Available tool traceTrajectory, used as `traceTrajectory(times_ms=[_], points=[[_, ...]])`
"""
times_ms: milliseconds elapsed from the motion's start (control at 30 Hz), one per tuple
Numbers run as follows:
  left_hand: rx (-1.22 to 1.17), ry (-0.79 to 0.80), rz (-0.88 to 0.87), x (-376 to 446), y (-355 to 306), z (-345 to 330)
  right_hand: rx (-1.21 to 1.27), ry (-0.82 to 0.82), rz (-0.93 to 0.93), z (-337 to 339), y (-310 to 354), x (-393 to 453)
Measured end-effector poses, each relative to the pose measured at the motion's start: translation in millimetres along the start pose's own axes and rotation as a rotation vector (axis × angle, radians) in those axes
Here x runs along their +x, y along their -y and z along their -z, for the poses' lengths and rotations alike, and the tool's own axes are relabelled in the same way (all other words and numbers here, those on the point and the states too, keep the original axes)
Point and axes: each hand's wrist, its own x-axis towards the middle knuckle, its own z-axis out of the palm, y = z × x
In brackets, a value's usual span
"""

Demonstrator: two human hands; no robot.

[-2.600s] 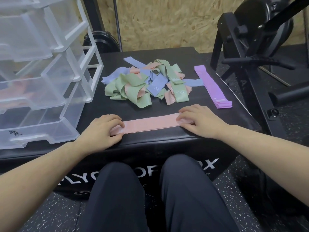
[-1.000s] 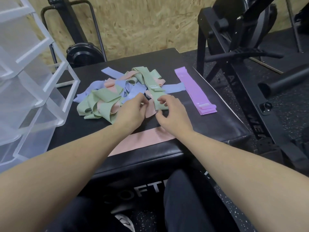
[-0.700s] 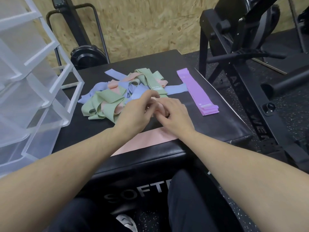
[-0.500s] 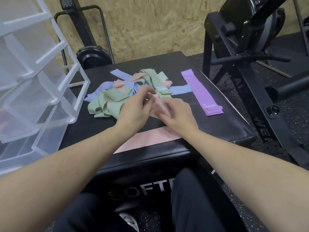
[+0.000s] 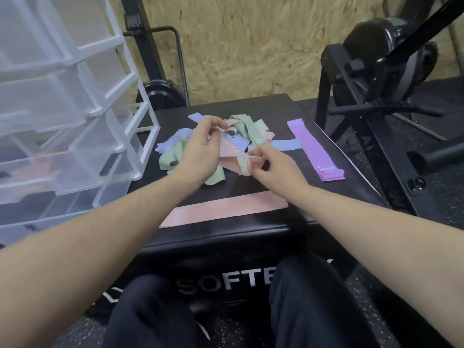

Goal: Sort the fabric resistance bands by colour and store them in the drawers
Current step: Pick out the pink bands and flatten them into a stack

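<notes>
A tangled pile of green, blue and pink bands (image 5: 247, 133) lies mid-top on the black plyo box (image 5: 253, 234). Above the pile I hold a pink band (image 5: 229, 153): my left hand (image 5: 200, 149) pinches its upper end, my right hand (image 5: 272, 163) pinches its lower end. One flat pink band (image 5: 223, 209) lies along the box's near edge. A stack of purple bands (image 5: 315, 149) lies straight at the right side. The clear plastic drawer unit (image 5: 62, 116) stands at the left with its drawers pulled out.
Black gym machines (image 5: 381, 79) stand right of the box, and a weight plate with a rack (image 5: 163, 92) behind it. A chipboard wall (image 5: 251, 46) closes the back. My knees (image 5: 226, 310) are in front of the box.
Both hands left the flat pink band at the near edge, reached into the pile and lifted a second pink band out of it, spreading it between them.
</notes>
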Motion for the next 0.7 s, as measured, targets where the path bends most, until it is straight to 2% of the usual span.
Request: traceTrajectory(times_ms=[200, 367, 500, 700], points=[[-0.114, -0.052, 0.055, 4, -22, 23, -0.031, 0.017, -0.103, 12, 23, 3], [-0.227, -0.083, 0.138, 0, -40, 38, 0.359, -0.008, -0.213, 13, 58, 2], [-0.353, -0.128, 0.224, 0, -52, 50, 0.604, 0.137, -0.242, 11, 85, -3], [-0.466, -0.127, 0.299, -7, -61, 64, 0.721, 0.330, -0.182, 3, 102, -15]])
